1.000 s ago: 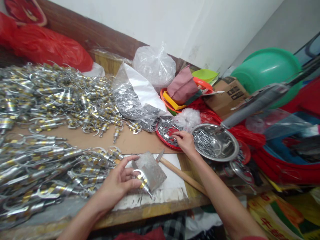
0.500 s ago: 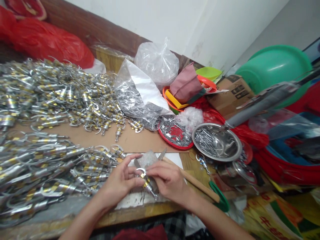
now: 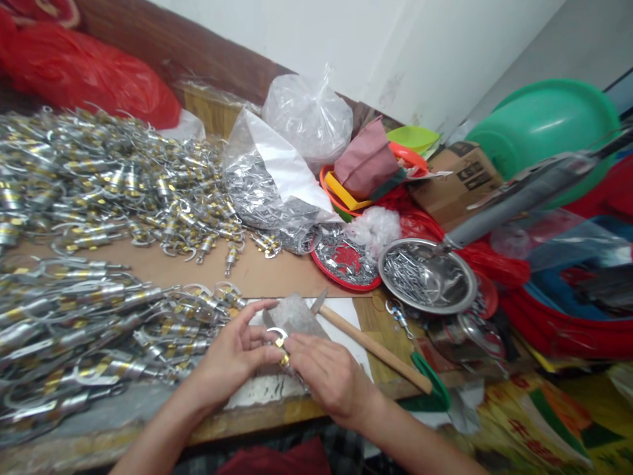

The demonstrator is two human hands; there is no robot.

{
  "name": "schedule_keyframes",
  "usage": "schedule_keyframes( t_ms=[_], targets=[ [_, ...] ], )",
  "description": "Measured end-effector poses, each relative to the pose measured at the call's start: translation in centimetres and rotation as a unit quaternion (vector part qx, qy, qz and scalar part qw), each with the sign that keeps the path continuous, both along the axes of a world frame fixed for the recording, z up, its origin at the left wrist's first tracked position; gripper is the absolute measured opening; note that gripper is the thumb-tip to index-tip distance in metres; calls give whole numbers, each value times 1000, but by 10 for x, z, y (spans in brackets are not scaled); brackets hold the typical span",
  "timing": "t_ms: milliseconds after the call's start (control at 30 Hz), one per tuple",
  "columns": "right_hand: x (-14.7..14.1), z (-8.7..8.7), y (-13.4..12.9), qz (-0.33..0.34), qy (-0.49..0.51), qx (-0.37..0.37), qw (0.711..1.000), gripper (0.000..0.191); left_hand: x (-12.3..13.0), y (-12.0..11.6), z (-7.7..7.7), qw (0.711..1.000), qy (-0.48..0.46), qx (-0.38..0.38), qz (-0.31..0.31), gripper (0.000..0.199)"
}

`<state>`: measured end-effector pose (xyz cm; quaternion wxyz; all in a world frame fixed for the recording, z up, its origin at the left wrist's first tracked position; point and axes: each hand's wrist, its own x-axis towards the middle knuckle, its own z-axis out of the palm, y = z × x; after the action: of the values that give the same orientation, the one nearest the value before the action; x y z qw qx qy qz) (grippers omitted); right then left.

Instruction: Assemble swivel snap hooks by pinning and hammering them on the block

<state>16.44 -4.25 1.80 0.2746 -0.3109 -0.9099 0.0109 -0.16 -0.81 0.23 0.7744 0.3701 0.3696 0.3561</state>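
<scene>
- Wooden workbench (image 3: 277,414), strewn with metal parts
- Heap of silver-and-gold metal fittings (image 3: 123,178), on the left
- Wooden-handled hammer (image 3: 373,346), lying beyond the right hand (image 3: 329,373)
- Right fingers, bent over the hooked fitting (image 3: 281,342); whether they grip, cannot tell
- Left hand (image 3: 235,356), thumb and fingers pinching that fitting
- Grey metal block (image 3: 295,315), just behind
- Hooked fitting, between both hands

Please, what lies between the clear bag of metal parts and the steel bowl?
A red plate of small metal pieces lies there, partly covered by crumpled white plastic; the head view shows it.
</scene>
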Motion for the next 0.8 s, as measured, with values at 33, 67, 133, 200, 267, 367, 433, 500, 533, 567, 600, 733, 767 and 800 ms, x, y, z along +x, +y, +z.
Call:
schedule_keyframes(
  t_ms=[33, 67, 133, 200, 267, 367, 433, 500, 533, 567, 600, 733, 767, 800],
  targets=[
    [1, -2, -2, 4, 8, -10, 1000, 25, 0, 0, 1, 1000, 1, -1, 1, 64],
    [2, -4, -3, 7, 21, -25, 999, 27, 0, 0, 1, 1000, 2, -1, 3, 65],
    [11, -10, -5, -11, 64, -53, 996, 31, 0, -1, 1, 1000, 10, -6, 4, 66],
    [29, -16, -6, -104, 109, -51, 987, 35, -1, -1, 0, 1000, 19, -12, 3, 66],
    [52, -22, -4, -249, 87, -31, 964, 32, -1, -1, -1, 999, 28, -17, 3, 66],
    [84, -30, -3, -367, -66, -77, 925, 31, -1, -1, -1, 999, 32, -20, 6, 67],
    [94, -31, -5, -362, -120, -142, 914, 24, -1, -1, 0, 999, 35, -21, 10, 68],
    [95, -27, -9, -359, -94, -179, 911, 17, -1, 0, 0, 999, 36, -19, 11, 68],
    [92, -22, -12, -361, -64, -186, 912, 14, -1, 0, 0, 999, 38, -18, 10, 68],
    [88, -15, -16, -359, -29, -189, 913, 14, -1, 0, -1, 999, 38, -16, 8, 69],
    [84, -7, -20, -353, 5, -184, 917, 15, -1, 0, -1, 999, 38, -14, 4, 70],
    [69, 22, -36, -267, 90, -89, 955, 38, 0, 0, -2, 999, 38, -14, 11, 72],
    [66, 25, -39, -241, 82, -67, 965, 44, 0, -1, -2, 999, 39, -15, 16, 73],
    [64, 26, -42, -220, 59, -59, 972, 47, 0, -1, -2, 999, 42, -16, 20, 74]
  ],
)
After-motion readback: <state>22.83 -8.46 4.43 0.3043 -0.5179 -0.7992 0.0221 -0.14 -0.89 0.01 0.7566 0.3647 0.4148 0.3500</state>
